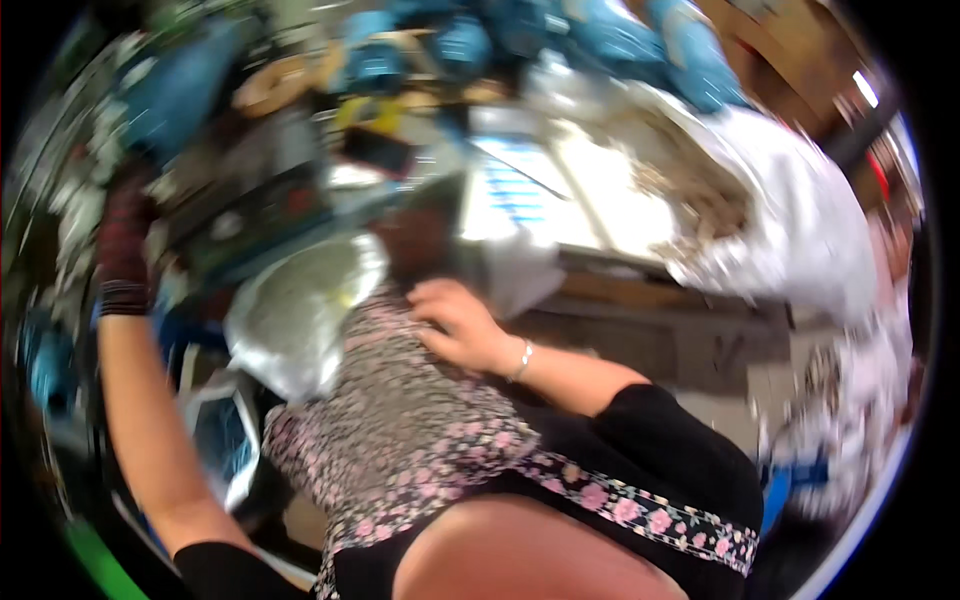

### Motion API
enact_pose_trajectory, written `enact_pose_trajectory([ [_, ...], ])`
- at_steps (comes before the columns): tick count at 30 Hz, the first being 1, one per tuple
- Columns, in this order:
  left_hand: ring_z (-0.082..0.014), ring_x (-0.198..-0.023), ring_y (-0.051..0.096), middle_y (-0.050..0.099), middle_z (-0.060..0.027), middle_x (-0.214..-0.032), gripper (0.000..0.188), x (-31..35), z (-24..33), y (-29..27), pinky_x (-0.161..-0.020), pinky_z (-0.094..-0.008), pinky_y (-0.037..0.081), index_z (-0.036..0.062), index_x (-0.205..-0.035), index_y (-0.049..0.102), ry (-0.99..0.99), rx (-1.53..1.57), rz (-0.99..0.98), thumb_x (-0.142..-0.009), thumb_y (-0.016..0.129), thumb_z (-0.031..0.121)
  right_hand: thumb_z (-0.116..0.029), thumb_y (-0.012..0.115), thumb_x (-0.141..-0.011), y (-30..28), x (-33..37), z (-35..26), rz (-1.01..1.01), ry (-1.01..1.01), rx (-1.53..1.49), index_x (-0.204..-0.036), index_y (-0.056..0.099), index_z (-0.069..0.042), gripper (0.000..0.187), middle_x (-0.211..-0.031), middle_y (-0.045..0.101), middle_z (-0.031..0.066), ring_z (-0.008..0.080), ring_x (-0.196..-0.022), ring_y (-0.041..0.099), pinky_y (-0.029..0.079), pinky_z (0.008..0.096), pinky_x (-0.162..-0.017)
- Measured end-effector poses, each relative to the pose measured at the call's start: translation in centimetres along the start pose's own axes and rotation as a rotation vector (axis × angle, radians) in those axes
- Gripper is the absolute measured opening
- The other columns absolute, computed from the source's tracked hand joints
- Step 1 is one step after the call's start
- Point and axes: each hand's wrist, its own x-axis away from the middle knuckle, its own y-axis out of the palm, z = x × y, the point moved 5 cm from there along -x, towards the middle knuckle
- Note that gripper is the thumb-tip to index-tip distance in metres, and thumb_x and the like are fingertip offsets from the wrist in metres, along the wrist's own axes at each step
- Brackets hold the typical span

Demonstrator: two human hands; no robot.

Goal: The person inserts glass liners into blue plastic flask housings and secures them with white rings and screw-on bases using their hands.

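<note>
My left hand (pixel 128 235), in a dark reddish glove, reaches far out to the left. Its fingers are smeared by motion, close to a blue plastic bag (pixel 185 85) and pale scraps, and whether it holds anything cannot be made out. My bare right hand (pixel 462 325) is over the upper edge of my floral apron (pixel 420 440), its fingers loosely bent and apart, with nothing visible in them. Left of it, against the apron, sits a whitish plastic bag (pixel 300 315), open at the top, with greyish contents that are too blurred to name.
A dark phone (pixel 378 152) lies on the cluttered worktop beyond my hands. A blue-and-white printed sheet (pixel 510 185) is right of it. Blue wrapped bundles (pixel 610 40) line the back. A large white sack (pixel 800 220) with brownish material stands at the right.
</note>
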Motion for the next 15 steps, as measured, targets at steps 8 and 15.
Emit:
enact_pose_trajectory([
  [8, -0.0283, -0.124, 0.048, 0.048, -0.0147, -0.133, 0.048, -11.2, -6.7, -2.4, -0.102, -0.0404, 0.042, 0.0194, -0.149, 0.028, 0.077, -0.850, -0.125, -0.103, 0.036, 0.014, -0.012, 0.068, -0.081, -25.7, 5.0, 6.2, 0.472, 0.320, 0.595, -0.098, 0.067, -0.004, 0.019, -0.098, 0.067, 0.0103, 0.0228, -0.090, 0.063, 0.050, 0.0330, -0.081],
  [15, -0.0167, -0.104, 0.051, 0.049, -0.0051, -0.124, 0.047, 0.5, -3.6, -6.3, -0.090, -0.0302, 0.041, 0.0154, -0.145, 0.039, -0.070, -0.604, 0.144, -0.098, 0.039, 0.012, -0.023, 0.057, -0.089, -41.7, 10.3, 10.5, 0.499, 0.878, 0.820, -0.099, 0.068, -0.002, 0.026, -0.083, 0.069, 0.0104, 0.0181, -0.070, 0.064, 0.050, 0.0306, -0.067],
])
